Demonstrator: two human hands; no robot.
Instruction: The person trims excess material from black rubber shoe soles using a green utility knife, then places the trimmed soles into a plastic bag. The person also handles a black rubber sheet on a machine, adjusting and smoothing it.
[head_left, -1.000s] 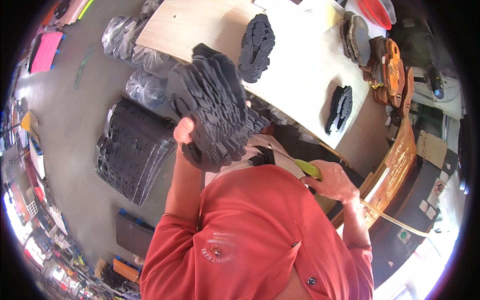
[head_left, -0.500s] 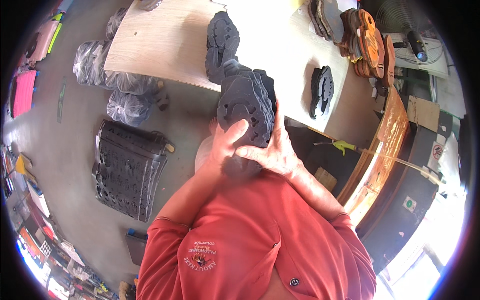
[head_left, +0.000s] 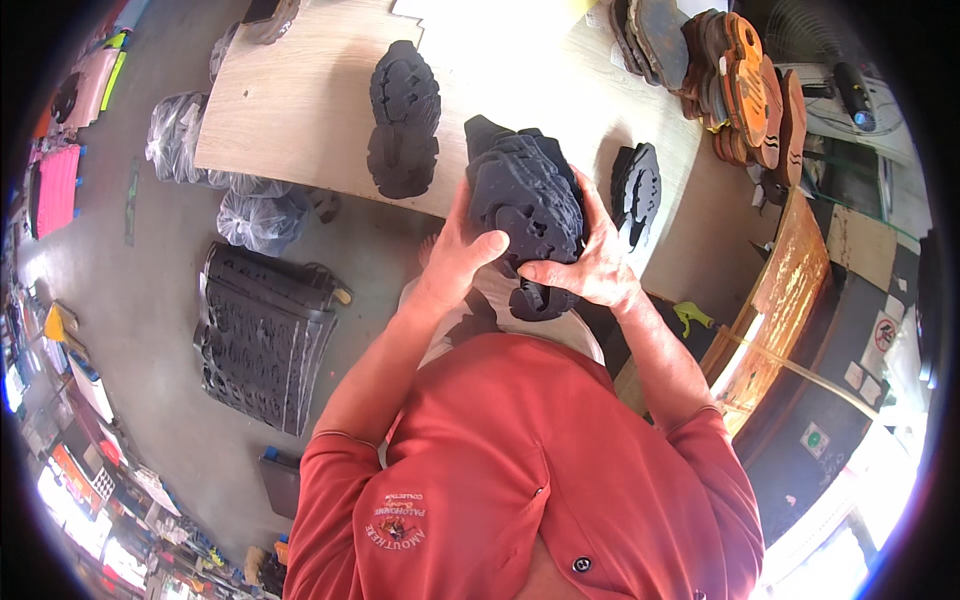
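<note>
A stack of black shoe soles [head_left: 530, 200] is held between both hands in front of my body, at the table's near edge. My left hand [head_left: 462, 255] grips the stack's left side, thumb laid on the front. On the other side my right hand [head_left: 597, 262] wraps round it, with its thumb across the lower front. Most of the fingers behind the stack are hidden. Left of it, another pile of black soles [head_left: 404, 120] lies on the pale wooden table [head_left: 290, 100]. A smaller black sole pile [head_left: 636, 190] lies on the right part of the tabletop.
Orange and brown sole-shaped pieces [head_left: 745, 85] are stacked at the far right, near a fan [head_left: 850, 95]. Clear plastic bags [head_left: 258, 218] sit on the floor to the left. Black moulded sheets [head_left: 265, 335] lie nearer. A yellow-green air gun [head_left: 690, 318] hangs at right.
Both hands have moved right with the stack of soles. The pile on the table's left now stands apart from it, and my view has shifted slightly.
</note>
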